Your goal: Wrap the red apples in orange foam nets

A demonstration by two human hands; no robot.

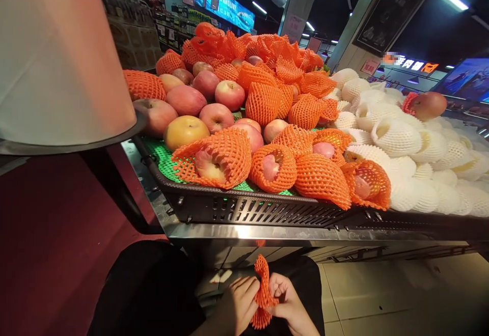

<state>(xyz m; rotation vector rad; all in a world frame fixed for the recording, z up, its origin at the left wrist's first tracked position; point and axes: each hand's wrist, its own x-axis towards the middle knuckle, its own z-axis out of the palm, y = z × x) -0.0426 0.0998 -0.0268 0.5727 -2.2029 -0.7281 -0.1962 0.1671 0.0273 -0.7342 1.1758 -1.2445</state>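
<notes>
Low in the view, between my knees, an orange foam fruit net stands upright and looks flattened. My left hand pinches it from the left side. From the right, my right hand has its fingers bent against the net's edge and grips it too. Whether anything is inside the net cannot be made out. In front of me, above my hands, a black crate holds bare apples and others wrapped in orange foam nets.
A metal shelf edge runs under the crate. White foam-wrapped fruit is piled to the right, with a reddish fruit on top. At the left a large white roll stands on a black holder.
</notes>
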